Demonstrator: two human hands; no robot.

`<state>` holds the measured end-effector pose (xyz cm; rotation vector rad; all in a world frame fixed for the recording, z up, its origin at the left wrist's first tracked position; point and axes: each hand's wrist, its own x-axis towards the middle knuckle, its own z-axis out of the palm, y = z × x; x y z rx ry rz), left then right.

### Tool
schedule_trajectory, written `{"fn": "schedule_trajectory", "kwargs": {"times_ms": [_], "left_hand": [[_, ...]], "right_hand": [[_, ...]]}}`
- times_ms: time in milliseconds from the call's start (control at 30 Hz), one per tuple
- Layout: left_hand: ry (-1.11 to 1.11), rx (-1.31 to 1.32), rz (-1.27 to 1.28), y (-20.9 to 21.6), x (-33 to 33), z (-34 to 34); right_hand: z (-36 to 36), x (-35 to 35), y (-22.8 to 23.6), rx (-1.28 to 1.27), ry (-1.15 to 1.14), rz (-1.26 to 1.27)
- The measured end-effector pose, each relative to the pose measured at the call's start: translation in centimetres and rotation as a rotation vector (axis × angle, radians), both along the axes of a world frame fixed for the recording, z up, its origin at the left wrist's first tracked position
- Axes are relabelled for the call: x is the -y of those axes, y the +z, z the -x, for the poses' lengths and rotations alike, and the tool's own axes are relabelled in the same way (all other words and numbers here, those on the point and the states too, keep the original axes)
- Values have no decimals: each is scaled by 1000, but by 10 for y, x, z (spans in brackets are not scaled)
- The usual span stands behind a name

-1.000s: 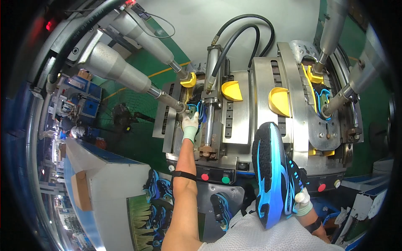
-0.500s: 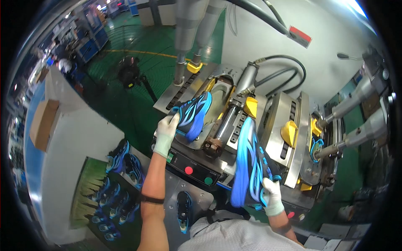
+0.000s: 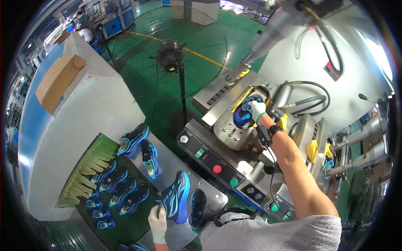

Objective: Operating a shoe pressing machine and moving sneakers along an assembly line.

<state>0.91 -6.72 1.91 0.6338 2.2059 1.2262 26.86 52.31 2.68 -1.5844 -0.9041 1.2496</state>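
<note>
My left hand (image 3: pixel 158 221), in a pale glove, is closed on the heel end of a black and blue sneaker (image 3: pixel 178 198) over the metal shelf at the lower left. Its blue sole side faces right. My right hand (image 3: pixel 257 109), gloved too, is closed on another blue sneaker (image 3: pixel 243 116), which sits in the left recess of the pressing machine (image 3: pixel 232 136). The glove covers part of that shoe. Beside the left-hand sneaker, a third sneaker (image 3: pixel 197 207) lies on the metal shelf (image 3: pixel 213 193).
Two sneakers lie farther up the shelf, one of them a black and blue sneaker (image 3: pixel 150 159). Several more rest on the dark belt by a bristle curtain (image 3: pixel 90 173). The machine has a button panel (image 3: pixel 209 161), cylinders and hoses. A caged floor fan (image 3: pixel 169 56) stands beyond.
The view has swung left. My left hand has carried its sneaker from the machine to the shelf. My right hand has brought the other sneaker into the left recess.
</note>
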Motion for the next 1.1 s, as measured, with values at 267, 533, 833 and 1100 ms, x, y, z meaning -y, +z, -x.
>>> {"fn": "schedule_trajectory", "kwargs": {"times_ms": [267, 533, 833, 1100], "left_hand": [[134, -17, 162, -105, 114, -26], [131, -102, 446, -135, 114, -77], [73, -15, 354, -157, 92, -52], [150, -78, 345, -145, 68, -58]], "right_hand": [[16, -62, -23, 575, 170, 4], [-22, -79, -15, 554, 297, -2], [10, -46, -48, 893, -19, -208], [1, -87, -10, 1253, 409, -278]]}}
